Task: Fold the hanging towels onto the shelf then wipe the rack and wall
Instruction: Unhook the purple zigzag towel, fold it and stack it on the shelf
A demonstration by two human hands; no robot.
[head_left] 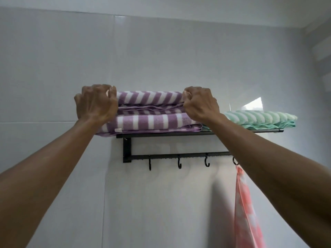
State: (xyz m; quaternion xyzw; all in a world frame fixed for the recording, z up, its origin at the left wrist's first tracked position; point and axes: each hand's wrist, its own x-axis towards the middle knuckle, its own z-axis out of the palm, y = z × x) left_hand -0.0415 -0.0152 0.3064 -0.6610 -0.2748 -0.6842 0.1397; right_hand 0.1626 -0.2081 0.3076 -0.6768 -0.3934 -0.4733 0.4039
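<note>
A folded purple-and-white striped towel point(150, 111) lies on the left part of the black wall rack's shelf point(179, 134). My left hand point(95, 102) grips its left end with curled fingers, and my right hand point(200, 102) grips its right end. A folded green-and-white striped towel point(259, 119) lies on the shelf's right part. A pink-and-white cloth point(245, 203) hangs from the rightmost hook, partly hidden behind my right forearm.
Under the shelf a black bar point(179, 155) carries several hooks; three of them hang bare point(179, 164). The white tiled wall point(161, 51) runs behind the rack, and a side wall meets it at the far right.
</note>
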